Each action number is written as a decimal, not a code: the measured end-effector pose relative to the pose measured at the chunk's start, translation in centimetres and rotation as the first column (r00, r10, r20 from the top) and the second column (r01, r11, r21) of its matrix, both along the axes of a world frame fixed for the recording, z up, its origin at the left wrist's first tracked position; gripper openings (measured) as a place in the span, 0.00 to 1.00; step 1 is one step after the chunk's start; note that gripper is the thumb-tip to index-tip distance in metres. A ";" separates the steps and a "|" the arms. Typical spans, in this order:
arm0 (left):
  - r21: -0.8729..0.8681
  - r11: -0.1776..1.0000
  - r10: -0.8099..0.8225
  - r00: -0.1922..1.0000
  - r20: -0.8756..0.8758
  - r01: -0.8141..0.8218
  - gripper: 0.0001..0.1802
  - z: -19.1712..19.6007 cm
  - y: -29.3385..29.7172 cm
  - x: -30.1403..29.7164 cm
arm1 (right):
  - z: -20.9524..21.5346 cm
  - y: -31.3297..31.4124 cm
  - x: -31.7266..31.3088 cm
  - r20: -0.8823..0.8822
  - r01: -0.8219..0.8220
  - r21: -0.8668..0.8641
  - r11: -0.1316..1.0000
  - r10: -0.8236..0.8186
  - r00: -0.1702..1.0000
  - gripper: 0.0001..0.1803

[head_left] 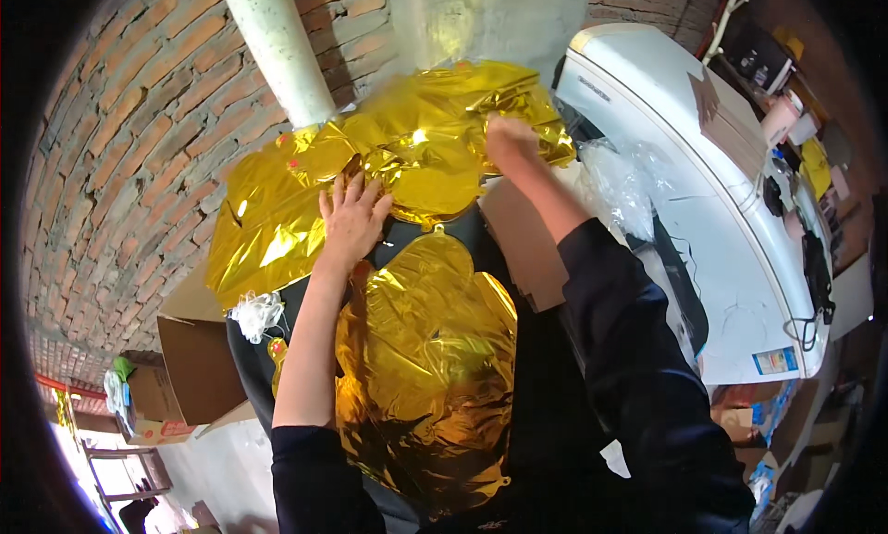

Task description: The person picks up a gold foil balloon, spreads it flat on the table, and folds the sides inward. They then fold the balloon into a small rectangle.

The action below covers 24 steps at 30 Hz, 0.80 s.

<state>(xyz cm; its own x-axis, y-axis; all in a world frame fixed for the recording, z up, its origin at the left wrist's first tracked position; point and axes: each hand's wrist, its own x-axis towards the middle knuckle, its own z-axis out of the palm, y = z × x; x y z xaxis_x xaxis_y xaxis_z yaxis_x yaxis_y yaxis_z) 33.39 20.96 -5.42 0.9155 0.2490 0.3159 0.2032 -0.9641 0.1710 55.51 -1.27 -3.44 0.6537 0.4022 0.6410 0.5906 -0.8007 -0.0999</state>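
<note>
Gold foil (425, 367) lies crumpled nearest, below a larger foil pile (388, 155). Left hand (351, 221) rests flat on that pile, fingers (338, 190) spread, gripping nothing. Right hand (507, 138) pinches the pile's far edge, fingers closed. Best to press with the left hand and pull gently, so the foil doesn't tear.

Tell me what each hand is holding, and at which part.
The left hand lies flat on the middle of the gold foil balloon pile. The right hand grips its crumpled upper right edge.
</note>
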 end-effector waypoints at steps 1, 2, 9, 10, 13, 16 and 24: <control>0.009 0.999 0.041 0.999 -0.019 -0.041 0.30 0.5 -0.1 -0.2 | 1.7 0.1 0.1 -0.003 0.004 0.001 1.000 -0.004 1.000 0.07; 0.026 0.999 0.032 0.999 0.038 -0.033 0.31 1.3 -0.6 -0.2 | 4.1 0.2 0.6 -0.109 0.034 0.065 0.997 -0.026 0.994 0.08; 0.016 0.999 -0.051 0.857 0.512 0.051 0.38 8.4 -3.7 -2.3 | 16.0 -0.3 -5.7 -0.187 -0.233 0.359 0.904 0.314 0.931 0.17; 0.034 0.995 -0.099 0.834 0.543 0.096 0.41 10.1 -5.0 -2.2 | 17.0 -1.9 -5.4 -0.205 -0.351 0.417 0.838 0.463 0.862 0.19; -0.036 0.970 -0.172 0.785 0.595 0.240 0.43 13.8 -6.7 -4.0 | 19.0 -3.4 -8.8 -0.584 -0.411 0.547 0.729 0.684 0.437 0.14; -0.045 0.900 -0.316 0.720 0.618 0.434 0.43 17.8 -7.8 -6.9 | 23.5 -6.2 -17.8 -0.620 -0.367 0.662 0.654 0.752 0.223 0.13; -0.557 0.639 -0.412 0.847 0.335 0.531 0.22 23.3 -14.6 -14.7 | 26.8 -11.3 -21.9 -0.606 -0.609 0.618 0.497 0.795 0.034 0.17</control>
<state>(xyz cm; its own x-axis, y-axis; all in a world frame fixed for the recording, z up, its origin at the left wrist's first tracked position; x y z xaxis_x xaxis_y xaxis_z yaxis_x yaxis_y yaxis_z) 18.71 6.39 17.87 0.9127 -0.0125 0.4084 -0.3368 -0.5888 0.7348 33.61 -12.56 23.31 0.2850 0.9427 0.1732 0.4289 0.0362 -0.9026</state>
